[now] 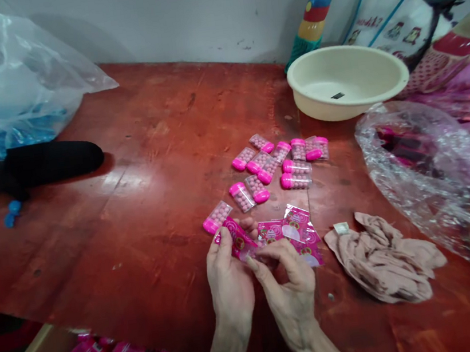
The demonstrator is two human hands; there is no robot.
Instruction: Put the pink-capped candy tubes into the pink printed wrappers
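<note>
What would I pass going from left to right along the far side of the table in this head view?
Clear plastic bag of blue pieces → black sleeve → cluster of pink-capped candy containers → cream basin → printed tote bag.

A single head-worn camera looks forward and steeply down from above the near edge of the worn red wooden table [139, 171], close over the work area, facing the pale grey wall [179, 16] that runs behind the table's far edge
</note>
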